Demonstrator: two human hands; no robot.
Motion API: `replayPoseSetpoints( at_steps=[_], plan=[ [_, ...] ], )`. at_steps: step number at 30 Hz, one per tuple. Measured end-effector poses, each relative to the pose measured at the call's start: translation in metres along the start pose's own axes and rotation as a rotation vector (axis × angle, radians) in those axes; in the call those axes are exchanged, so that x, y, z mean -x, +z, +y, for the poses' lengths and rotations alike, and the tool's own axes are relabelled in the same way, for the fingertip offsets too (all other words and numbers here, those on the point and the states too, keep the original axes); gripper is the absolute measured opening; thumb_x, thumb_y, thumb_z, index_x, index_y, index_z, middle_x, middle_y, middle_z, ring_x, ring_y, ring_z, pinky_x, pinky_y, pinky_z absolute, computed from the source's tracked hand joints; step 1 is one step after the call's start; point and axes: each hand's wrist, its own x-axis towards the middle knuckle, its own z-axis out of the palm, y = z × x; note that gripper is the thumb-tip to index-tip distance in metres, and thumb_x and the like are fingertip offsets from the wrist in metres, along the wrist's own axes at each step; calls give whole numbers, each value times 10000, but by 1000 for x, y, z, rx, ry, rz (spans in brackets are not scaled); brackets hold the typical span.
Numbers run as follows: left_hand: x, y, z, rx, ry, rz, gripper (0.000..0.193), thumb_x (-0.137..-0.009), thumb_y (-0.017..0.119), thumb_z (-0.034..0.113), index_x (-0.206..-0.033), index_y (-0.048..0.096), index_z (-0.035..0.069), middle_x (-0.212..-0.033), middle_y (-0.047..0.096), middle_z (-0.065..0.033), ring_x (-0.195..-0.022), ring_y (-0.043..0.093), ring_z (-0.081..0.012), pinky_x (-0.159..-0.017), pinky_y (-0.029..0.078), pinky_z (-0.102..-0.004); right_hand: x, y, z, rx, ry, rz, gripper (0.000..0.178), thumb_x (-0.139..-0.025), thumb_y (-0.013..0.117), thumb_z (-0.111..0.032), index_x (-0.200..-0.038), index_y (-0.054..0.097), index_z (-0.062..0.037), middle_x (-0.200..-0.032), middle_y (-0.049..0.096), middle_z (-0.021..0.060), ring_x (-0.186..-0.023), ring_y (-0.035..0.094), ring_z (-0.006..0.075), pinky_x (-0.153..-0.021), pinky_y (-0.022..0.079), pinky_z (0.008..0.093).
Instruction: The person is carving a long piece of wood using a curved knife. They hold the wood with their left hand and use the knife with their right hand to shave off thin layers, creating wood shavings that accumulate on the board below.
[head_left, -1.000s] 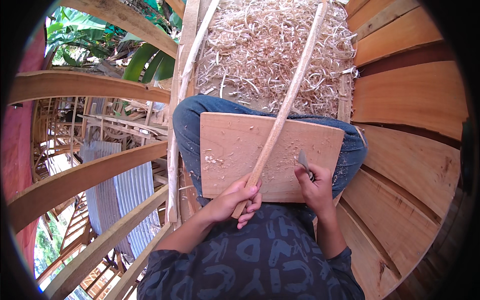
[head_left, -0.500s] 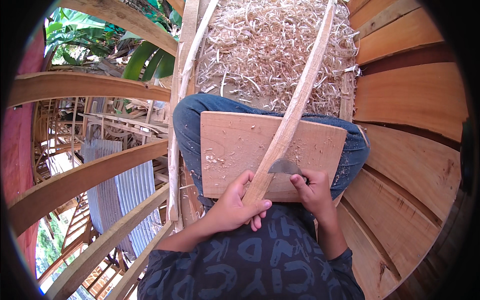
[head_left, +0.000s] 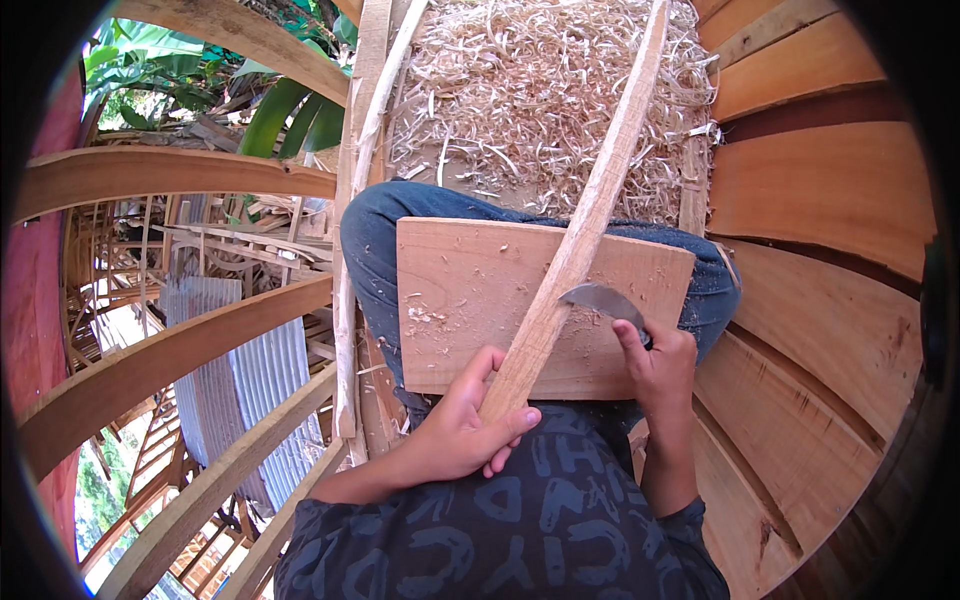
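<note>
The wooden stick [head_left: 570, 270] slants over the board [head_left: 460, 310], its near end grasped in the grip of the left hand [head_left: 468, 425] — the nearer one — and lying up-left of the right hand [head_left: 660, 370], whose grip is wrapped around a curved knife [head_left: 606, 298] with its tip at the stick's right edge. The stick's long axis points forward and rightward — out over the shavings [head_left: 510, 110].

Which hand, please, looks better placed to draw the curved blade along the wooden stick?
Probably the right hand: it grips the knife, whose curved blade is at or near the wooden stick's edge. The left hand is occupied, holding the stick's near end.
</note>
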Motion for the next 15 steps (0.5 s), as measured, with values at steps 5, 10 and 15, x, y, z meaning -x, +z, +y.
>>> replayPoseSetpoints(
  at_steps=[5, 10, 15],
  plan=[
    [1, 1, -1, -6, -12, 4, 348, -884, 562, 79, -1113, 300, 75, -664, 492, -31, -429, 476, -74, -374, 381, -193, 0, -20, 4, 6, -40, -57, 501, -782, 668, -411, -569, 523, 20, -512, 473, 200, -465, 513, 362, -432, 376, 371],
    [2, 8, -1, -90, -9, 35, 430, -893, 551, 88, -1226, 280, 65, -670, 492, -19, -448, 474, -58, -393, 375, -179, 14, -3, -16, -6, -209, -199, 519, -744, 685, -455, -545, 526, -2, -499, 497, 170, -471, 536, 343, -428, 393, 377],
    [3, 7, -3, -208, 37, 73, 426, -914, 514, 105, -1259, 269, 57, -676, 483, -3, -475, 470, -51, -414, 371, -173, 6, -2, -12, 151, -174, -99, 539, -716, 684, -507, -555, 558, -8, -486, 501, 158, -486, 558, 331, -433, 403, 377]
  ],
)
